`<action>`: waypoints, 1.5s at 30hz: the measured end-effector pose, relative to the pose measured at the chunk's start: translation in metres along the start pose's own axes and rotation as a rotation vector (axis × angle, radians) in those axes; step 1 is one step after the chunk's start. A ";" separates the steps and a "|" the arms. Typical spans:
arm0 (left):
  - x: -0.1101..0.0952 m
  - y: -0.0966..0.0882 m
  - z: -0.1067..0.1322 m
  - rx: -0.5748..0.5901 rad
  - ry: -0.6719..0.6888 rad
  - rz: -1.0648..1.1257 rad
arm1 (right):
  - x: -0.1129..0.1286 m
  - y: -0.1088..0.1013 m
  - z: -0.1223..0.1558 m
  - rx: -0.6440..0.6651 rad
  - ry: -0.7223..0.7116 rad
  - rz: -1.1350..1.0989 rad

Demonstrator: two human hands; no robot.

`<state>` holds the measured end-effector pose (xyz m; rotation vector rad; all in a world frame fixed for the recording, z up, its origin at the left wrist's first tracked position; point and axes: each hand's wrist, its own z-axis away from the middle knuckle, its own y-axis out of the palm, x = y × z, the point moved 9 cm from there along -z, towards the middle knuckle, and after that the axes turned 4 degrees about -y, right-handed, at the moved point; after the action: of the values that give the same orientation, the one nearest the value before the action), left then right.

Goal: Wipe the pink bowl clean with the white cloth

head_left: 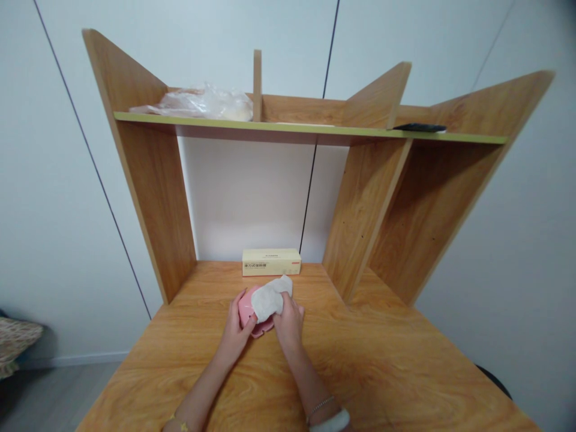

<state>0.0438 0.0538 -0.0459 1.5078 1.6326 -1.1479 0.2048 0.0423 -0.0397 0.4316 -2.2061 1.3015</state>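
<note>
In the middle of the desk I hold a pink, shiny object with a scalloped edge (pixel 261 329), perhaps a bowl or dish; its full shape is hidden. My left hand (pixel 236 324) grips its left side, thumb on the near edge. A white cloth (pixel 269 300) lies bunched over the object's top. My right hand (pixel 288 318) is closed on the cloth's right part, pressing it against the pink object. Both hands are just above or on the wooden desk surface; I cannot tell whether the object rests on it.
A cream box with printed lettering (pixel 270 263) stands behind my hands at the desk's back. The wooden shelf unit (pixel 360 210) rises around it. On the upper shelf lie a clear plastic bag (pixel 202 103) and a flat dark item (pixel 419 128). Patterned fabric (pixel 18 342) shows at far left.
</note>
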 end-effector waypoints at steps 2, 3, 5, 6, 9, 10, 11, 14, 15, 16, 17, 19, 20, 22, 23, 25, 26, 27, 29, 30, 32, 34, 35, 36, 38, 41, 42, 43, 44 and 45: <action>0.001 0.000 -0.001 -0.003 -0.022 0.006 | -0.003 0.006 0.000 0.060 0.051 0.023; 0.001 0.000 -0.001 -0.009 -0.030 0.004 | -0.006 0.010 0.000 0.100 0.081 0.035; 0.000 0.000 -0.001 -0.026 -0.034 -0.001 | -0.010 0.018 0.001 0.174 0.126 0.054; 0.000 0.000 -0.001 -0.031 -0.032 -0.002 | -0.011 0.021 0.001 0.198 0.135 0.054; 0.001 -0.001 -0.001 -0.037 -0.046 0.004 | -0.011 0.023 0.001 0.199 0.117 0.017; 0.002 -0.002 -0.001 -0.039 -0.054 0.010 | -0.010 0.022 0.000 0.177 0.105 0.001; 0.003 -0.003 -0.002 -0.042 -0.063 0.017 | -0.010 0.019 0.000 0.143 0.093 -0.011; 0.009 -0.006 -0.004 -0.056 -0.083 0.062 | -0.007 0.006 0.000 -0.005 0.057 -0.017; 0.012 -0.006 -0.005 -0.053 -0.092 0.087 | -0.005 0.001 0.001 -0.053 0.038 -0.018; 0.014 -0.006 -0.006 -0.046 -0.099 0.110 | -0.003 -0.003 0.002 -0.091 0.016 -0.022; 0.016 -0.006 -0.007 -0.038 -0.102 0.130 | -0.001 -0.006 0.003 -0.119 -0.005 -0.028; 0.019 -0.005 -0.007 -0.025 -0.101 0.144 | 0.002 -0.009 0.003 -0.143 -0.032 -0.036; 0.020 -0.005 -0.008 -0.025 -0.099 0.137 | 0.003 -0.009 0.003 -0.140 -0.033 -0.033; 0.020 -0.006 -0.007 -0.047 -0.104 0.115 | 0.002 -0.006 0.001 -0.098 -0.009 -0.006; 0.021 -0.006 -0.007 -0.063 -0.112 0.106 | 0.000 -0.003 0.000 -0.062 0.017 0.017; 0.022 -0.007 -0.007 -0.090 -0.130 0.092 | -0.005 0.004 -0.001 0.025 0.085 0.069; 0.023 -0.007 -0.007 -0.101 -0.138 0.086 | -0.007 0.007 -0.002 0.065 0.118 0.091; 0.023 -0.007 -0.007 -0.108 -0.145 0.081 | -0.009 0.009 -0.002 0.099 0.143 0.107; 0.024 -0.008 -0.007 -0.116 -0.154 0.073 | -0.009 0.011 -0.002 0.141 0.167 0.116; 0.025 -0.008 -0.008 -0.121 -0.159 0.074 | -0.009 0.011 -0.002 0.149 0.168 0.111; 0.026 -0.010 -0.008 -0.133 -0.167 0.089 | -0.007 0.010 -0.001 0.151 0.166 0.092; 0.027 -0.012 -0.009 -0.143 -0.175 0.111 | -0.005 0.008 0.000 0.146 0.166 0.070; 0.027 -0.013 -0.009 -0.146 -0.180 0.122 | -0.005 0.008 0.001 0.143 0.168 0.060; 0.028 -0.013 -0.009 -0.147 -0.186 0.129 | -0.005 0.008 0.001 0.140 0.170 0.052; 0.028 -0.014 -0.009 -0.146 -0.194 0.133 | -0.005 0.007 0.002 0.130 0.169 0.043; 0.026 -0.015 -0.008 -0.149 -0.194 0.123 | -0.003 0.004 0.003 0.107 0.149 0.037; 0.026 -0.015 -0.008 -0.148 -0.194 0.120 | -0.003 0.003 0.003 0.098 0.142 0.033; 0.026 -0.015 -0.008 -0.144 -0.196 0.117 | -0.002 0.003 0.003 0.091 0.134 0.027; 0.026 -0.015 -0.008 -0.139 -0.199 0.114 | -0.002 0.002 0.003 0.086 0.129 0.020; 0.026 -0.014 -0.008 -0.135 -0.203 0.110 | -0.001 0.002 0.003 0.084 0.125 0.015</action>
<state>0.0269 0.0730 -0.0633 1.3328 1.4428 -1.0708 0.2037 0.0410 -0.0432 0.3563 -2.0616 1.3942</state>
